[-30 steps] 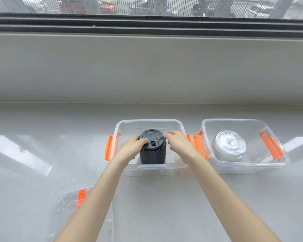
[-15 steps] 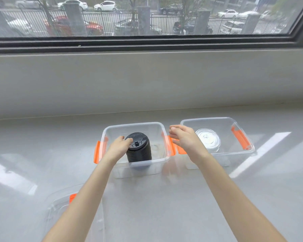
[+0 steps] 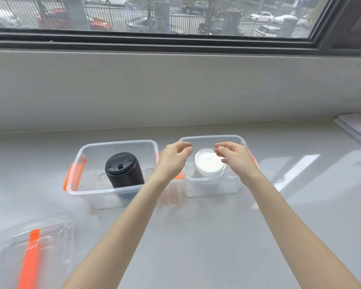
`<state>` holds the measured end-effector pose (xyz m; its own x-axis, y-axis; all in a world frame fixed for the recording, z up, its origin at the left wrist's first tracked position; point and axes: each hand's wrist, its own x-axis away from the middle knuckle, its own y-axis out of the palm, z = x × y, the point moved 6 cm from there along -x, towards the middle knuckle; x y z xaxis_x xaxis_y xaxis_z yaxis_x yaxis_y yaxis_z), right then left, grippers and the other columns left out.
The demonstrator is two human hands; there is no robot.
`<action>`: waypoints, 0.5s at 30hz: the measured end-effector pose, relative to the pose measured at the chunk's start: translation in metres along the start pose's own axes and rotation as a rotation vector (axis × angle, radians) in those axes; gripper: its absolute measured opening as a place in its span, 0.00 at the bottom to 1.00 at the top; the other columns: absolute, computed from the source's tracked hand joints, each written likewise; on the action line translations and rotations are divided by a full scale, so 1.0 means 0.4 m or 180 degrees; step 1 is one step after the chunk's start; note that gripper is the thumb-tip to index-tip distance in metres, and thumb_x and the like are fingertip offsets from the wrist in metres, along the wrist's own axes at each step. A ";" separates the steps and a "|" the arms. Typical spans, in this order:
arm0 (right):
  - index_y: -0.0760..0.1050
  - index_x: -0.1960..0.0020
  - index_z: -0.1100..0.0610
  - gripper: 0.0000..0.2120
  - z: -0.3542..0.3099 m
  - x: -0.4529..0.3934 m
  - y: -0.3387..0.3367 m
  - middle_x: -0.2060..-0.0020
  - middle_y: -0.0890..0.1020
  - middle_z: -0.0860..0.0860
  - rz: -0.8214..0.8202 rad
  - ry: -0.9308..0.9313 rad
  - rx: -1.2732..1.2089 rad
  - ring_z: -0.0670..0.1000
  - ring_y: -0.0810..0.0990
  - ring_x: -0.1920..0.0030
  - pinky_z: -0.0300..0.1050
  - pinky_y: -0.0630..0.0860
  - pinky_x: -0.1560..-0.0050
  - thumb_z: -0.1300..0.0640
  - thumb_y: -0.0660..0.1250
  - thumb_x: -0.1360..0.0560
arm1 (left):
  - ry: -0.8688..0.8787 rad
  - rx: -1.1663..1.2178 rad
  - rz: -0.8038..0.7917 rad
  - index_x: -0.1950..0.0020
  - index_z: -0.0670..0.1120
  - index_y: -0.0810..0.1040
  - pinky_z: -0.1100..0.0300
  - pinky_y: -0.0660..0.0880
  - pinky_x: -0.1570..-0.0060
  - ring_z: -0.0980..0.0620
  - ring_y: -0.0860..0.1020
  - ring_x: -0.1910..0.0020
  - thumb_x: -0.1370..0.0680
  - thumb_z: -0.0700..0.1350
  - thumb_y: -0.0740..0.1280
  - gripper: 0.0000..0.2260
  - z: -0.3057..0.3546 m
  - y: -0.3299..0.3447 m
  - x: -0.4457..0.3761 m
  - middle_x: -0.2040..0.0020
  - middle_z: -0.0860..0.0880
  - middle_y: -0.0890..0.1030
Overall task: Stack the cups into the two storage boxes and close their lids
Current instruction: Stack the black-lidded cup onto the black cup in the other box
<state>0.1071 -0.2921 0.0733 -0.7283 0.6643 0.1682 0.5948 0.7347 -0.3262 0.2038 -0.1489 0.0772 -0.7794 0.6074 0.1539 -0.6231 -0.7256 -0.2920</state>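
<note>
Two clear storage boxes with orange latches stand side by side on the grey counter, both without lids. A black cup (image 3: 123, 171) with a black lid stands upright in the left box (image 3: 92, 191). The right box (image 3: 211, 189) holds a clear cup (image 3: 208, 164) with a clear lid. My left hand (image 3: 173, 159) hovers between the boxes, at the clear cup's left side, fingers curled and holding nothing. My right hand (image 3: 233, 158) is over the right box, fingertips at the clear cup's right rim. Whether they touch it I cannot tell.
A clear box lid (image 3: 35, 245) with an orange latch lies on the counter at the near left. A white flat object (image 3: 356, 127) sits at the far right by the wall. The window ledge wall rises just behind the boxes.
Both hands have left the black cup and moved right to the clear cup in the right box. The view has shifted up and right.
</note>
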 end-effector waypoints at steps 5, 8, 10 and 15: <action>0.77 0.48 0.53 0.09 0.062 -0.051 -0.077 0.52 0.81 0.50 0.0117 0.0151 0.0218 0.52 0.78 0.45 0.48 0.73 0.40 0.56 0.60 0.25 | -0.0374 -0.0013 -0.0150 0.36 0.43 0.72 0.51 0.68 0.34 0.47 0.71 0.35 0.23 0.44 0.59 0.16 -0.019 0.116 -0.048 0.36 0.47 0.75; 0.76 0.54 0.46 0.07 0.100 -0.092 -0.091 0.51 0.81 0.47 0.0089 0.0285 0.0430 0.52 0.78 0.43 0.55 0.73 0.37 0.51 0.61 0.29 | -0.0705 -0.0107 -0.0225 0.45 0.44 0.73 0.57 0.67 0.44 0.47 0.70 0.40 0.23 0.45 0.58 0.10 -0.041 0.156 -0.082 0.42 0.49 0.74; 0.75 0.45 0.53 0.11 0.104 -0.107 -0.082 0.46 0.79 0.51 -0.0036 0.0357 0.0435 0.52 0.76 0.42 0.52 0.71 0.35 0.55 0.60 0.25 | -0.1020 -0.0126 -0.0224 0.33 0.38 0.67 0.55 0.65 0.39 0.44 0.67 0.32 0.23 0.46 0.58 0.20 -0.062 0.174 -0.103 0.30 0.43 0.69; 0.67 0.35 0.63 0.20 0.136 -0.136 -0.041 0.35 0.73 0.56 -0.0487 0.0548 0.0867 0.54 0.71 0.36 0.46 0.66 0.38 0.56 0.59 0.24 | -0.1587 -0.0108 -0.0405 0.28 0.43 0.59 0.55 0.64 0.39 0.44 0.64 0.30 0.23 0.49 0.58 0.25 -0.094 0.202 -0.120 0.28 0.44 0.64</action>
<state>0.1184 -0.3478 0.0190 -0.7201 0.5798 0.3812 0.3537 0.7794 -0.5172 0.1934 -0.2246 0.0107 -0.6394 0.4560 0.6191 -0.7189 -0.6401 -0.2710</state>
